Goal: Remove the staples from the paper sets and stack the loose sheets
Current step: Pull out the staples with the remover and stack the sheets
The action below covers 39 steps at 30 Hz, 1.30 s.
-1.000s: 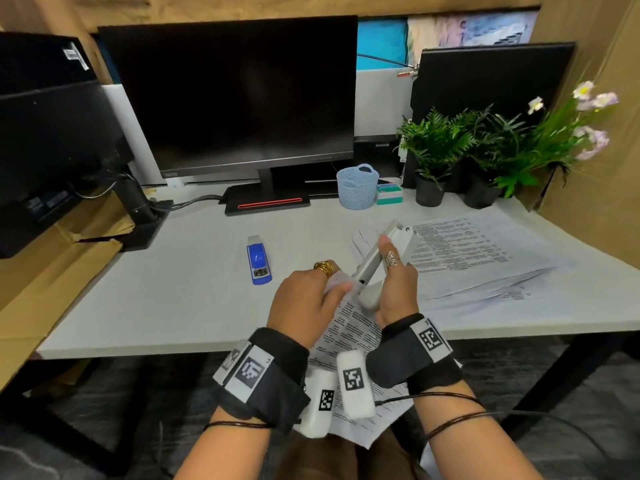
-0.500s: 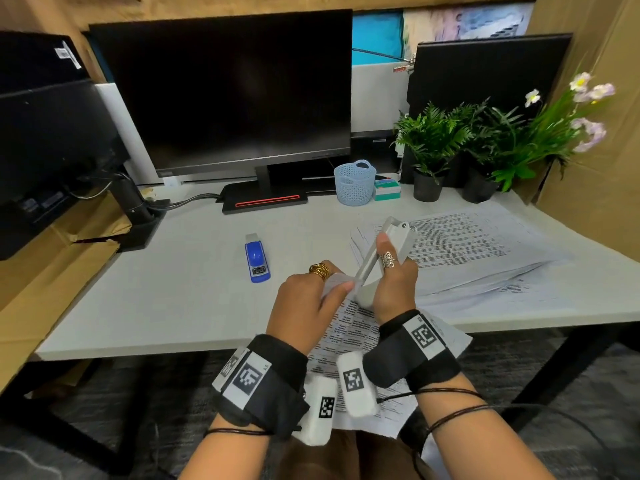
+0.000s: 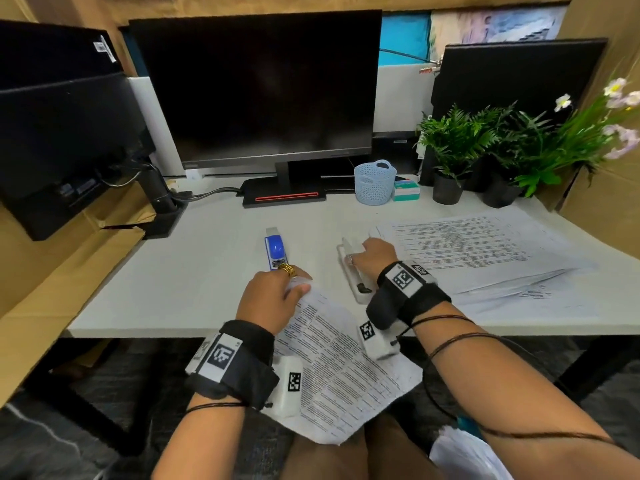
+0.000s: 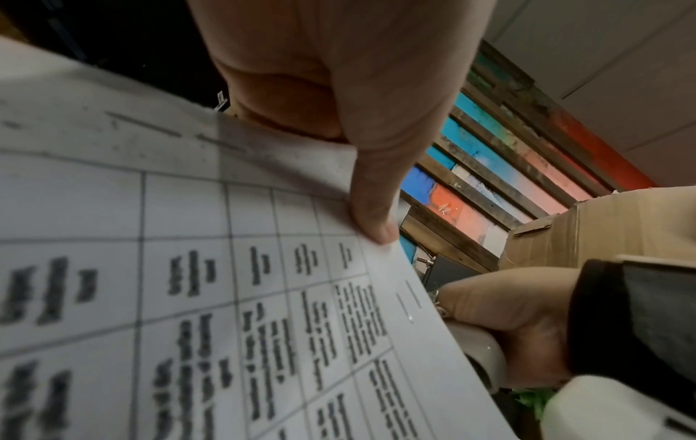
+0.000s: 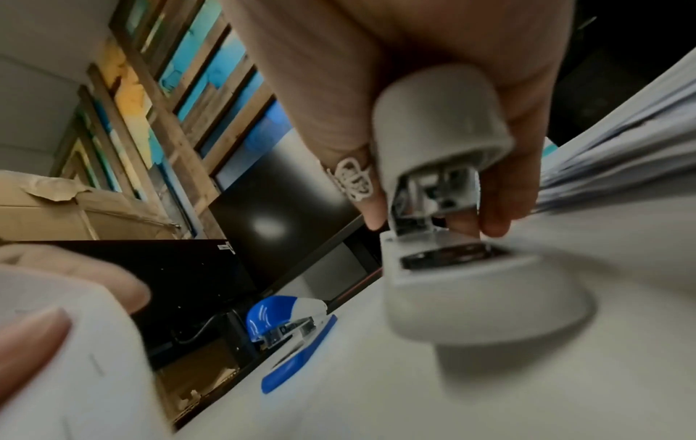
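The left hand's grip (image 3: pixel 273 299) pinches the top corner of a printed paper set (image 3: pixel 343 372), thumb on the face of the page, while the right hand's grip (image 3: pixel 372 256) curls around a white stapler (image 3: pixel 353 271) whose base sits on the bench (image 3: pixel 194 271). The paper set hangs off the near edge of the bench toward the person's lap; a spread stack of loose sheets (image 3: pixel 485 251) lies to the right. The sheets look light and limp, liable to crease or tear at the stapled corner, so a hold close to that corner, as here, seems soundest. The stapler looks rigid and smooth, best taken around its body. The left wrist view shows short staple-like marks near the page edge (image 4: pixel 408 300) that the head view cannot resolve. The right wrist view shows the stapler's metal mouth standing open (image 5: pixel 437 190), and a blue stapler (image 5: pixel 286 324) lying beyond it.
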Available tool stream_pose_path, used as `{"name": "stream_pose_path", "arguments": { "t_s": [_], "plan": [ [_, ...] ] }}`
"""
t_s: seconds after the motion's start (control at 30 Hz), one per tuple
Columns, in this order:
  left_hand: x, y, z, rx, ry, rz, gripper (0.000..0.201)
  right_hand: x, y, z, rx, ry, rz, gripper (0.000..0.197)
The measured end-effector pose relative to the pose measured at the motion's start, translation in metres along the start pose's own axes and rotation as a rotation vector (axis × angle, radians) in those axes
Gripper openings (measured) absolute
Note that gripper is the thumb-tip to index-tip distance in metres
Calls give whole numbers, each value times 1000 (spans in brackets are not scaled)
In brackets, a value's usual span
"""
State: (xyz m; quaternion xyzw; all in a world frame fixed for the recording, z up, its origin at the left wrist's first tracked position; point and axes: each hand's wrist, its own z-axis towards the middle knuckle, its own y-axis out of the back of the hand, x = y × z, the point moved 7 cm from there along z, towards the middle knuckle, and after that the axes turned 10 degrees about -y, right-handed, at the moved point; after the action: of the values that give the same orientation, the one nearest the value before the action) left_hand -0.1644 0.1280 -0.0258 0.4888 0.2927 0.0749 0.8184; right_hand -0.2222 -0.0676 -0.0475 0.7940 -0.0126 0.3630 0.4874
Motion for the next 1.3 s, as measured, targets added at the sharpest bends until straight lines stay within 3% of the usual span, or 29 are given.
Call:
{"name": "stream_pose_path", "arguments": {
  "t_s": [0.2, 0.3, 0.37, 0.43, 0.47, 0.57, 0.63, 0.73, 0.9, 1.1, 1.23, 1.3],
  "plan": [
    [8, -7, 0, 1, 16, -11, 28, 12, -5, 6, -54, 36, -192, 49],
    [9, 3, -2, -115, -15, -76, 19, 20, 6, -15, -104, 229, -6, 54],
    [9, 13, -2, -234, -46, -148, 15, 24, 7, -43, 30, 425, 184, 42],
    [3, 22, -3, -342, -81, -241, 10, 19, -1, -66, 196, 557, 179, 35],
    [-2, 25, -3, -381, -104, -295, 9, 14, -3, -71, 202, 609, 164, 31],
    [-16, 26, -3, -447, -228, -487, 21, -2, 12, -75, -29, 737, 271, 19],
    [-25, 24, -5, -451, -358, -559, 22, -13, 24, -83, -187, 857, 352, 21],
    [-31, 16, -4, -430, -451, -596, 16, -32, 36, -95, -283, 965, 445, 22],
    [-42, 2, -5, -427, -504, -604, 21, -56, 44, -108, -417, 987, 403, 23],
    [-57, -8, -7, -391, -541, -551, 17, -71, 50, -110, -465, 969, 389, 24],
    [-50, -30, 0, -155, -280, -341, 34, -104, 72, -101, -500, 757, 482, 34],
    [-52, -46, -1, -40, -271, -195, 30, -133, 82, -89, -473, 566, 525, 40]
  ]
}}
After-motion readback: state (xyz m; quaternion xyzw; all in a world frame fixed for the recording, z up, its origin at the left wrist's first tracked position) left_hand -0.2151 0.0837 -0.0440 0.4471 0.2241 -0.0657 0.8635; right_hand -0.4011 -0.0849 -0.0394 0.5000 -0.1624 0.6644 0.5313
